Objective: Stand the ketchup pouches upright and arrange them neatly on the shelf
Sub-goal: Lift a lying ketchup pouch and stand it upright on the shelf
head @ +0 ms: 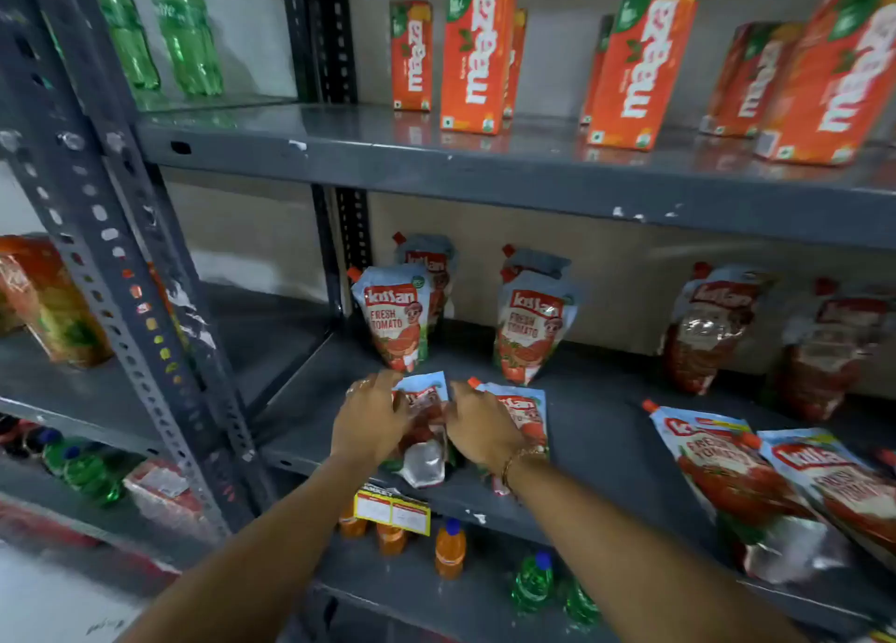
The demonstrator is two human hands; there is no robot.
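Note:
On the grey middle shelf (596, 429) a ketchup pouch (424, 429) lies flat near the front edge. My left hand (371, 414) grips its left side and my right hand (480, 424) its right side. A second flat pouch (526, 412) lies just right of my right hand, partly under it. Two more flat pouches (717, 473) (839, 482) lie at the right. Upright pouches stand behind: one at the left (395, 320) with another behind it (431, 262), one in the middle (531, 327), and two blurred ones at the right (708, 327) (834, 346).
Orange juice cartons (477, 51) stand on the shelf above, green bottles (184, 26) to their left. A perforated steel upright (121, 274) divides the racks. A yellow price tag (392, 511) hangs on the shelf edge; small orange bottles (450, 548) and green bottles (533, 582) stand below.

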